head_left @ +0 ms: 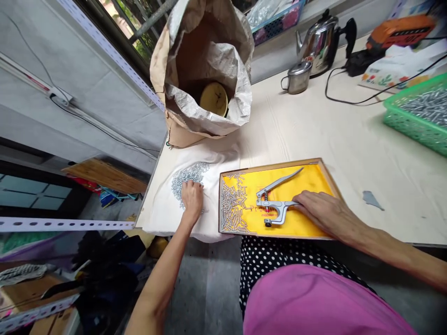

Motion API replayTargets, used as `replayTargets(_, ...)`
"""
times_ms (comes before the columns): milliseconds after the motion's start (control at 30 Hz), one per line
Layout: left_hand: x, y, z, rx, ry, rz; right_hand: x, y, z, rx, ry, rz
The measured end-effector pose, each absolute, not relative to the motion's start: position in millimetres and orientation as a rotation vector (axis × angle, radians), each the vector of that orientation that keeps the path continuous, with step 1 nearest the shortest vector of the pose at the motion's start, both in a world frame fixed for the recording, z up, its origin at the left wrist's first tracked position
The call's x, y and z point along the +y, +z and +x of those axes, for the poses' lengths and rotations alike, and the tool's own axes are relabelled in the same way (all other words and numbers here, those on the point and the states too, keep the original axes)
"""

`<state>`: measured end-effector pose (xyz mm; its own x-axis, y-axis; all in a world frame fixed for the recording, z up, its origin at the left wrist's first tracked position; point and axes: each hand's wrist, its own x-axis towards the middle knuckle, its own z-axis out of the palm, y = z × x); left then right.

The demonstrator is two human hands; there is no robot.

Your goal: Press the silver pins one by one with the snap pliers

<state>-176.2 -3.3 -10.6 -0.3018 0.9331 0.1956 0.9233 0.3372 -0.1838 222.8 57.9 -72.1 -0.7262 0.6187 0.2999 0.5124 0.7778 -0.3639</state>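
Observation:
My left hand (193, 197) rests at the near right edge of a pile of small silvery metal pieces (183, 180) on a white cloth (159, 204). Its fingers are bent together; whether a piece is between them is hidden. In my right hand (319, 209) is the lower handle of grey metal snap pliers (275, 204), whose jaws point left and whose upper handle stands apart from the lower one. The pliers are over a shallow tray (330, 179) with a yellow bottom. More small metal pieces (232, 204) lie along the tray's left end.
Behind the cloth stands a large open paper sack (160, 70) with a round yellowish object (213, 99) inside. A metal kettle (319, 44), lidded cup (296, 77), orange tool (401, 32) and cable are at the back right. A green basket (412, 122) holds metal parts.

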Motion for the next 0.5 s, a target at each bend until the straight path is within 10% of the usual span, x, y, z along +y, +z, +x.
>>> replayTargets(500, 36.4, -6.4, -188.5, -2.443, 0.513, -1.775, 63.0, -66.5, 223.0, -2.751, 0.066, -0.866)
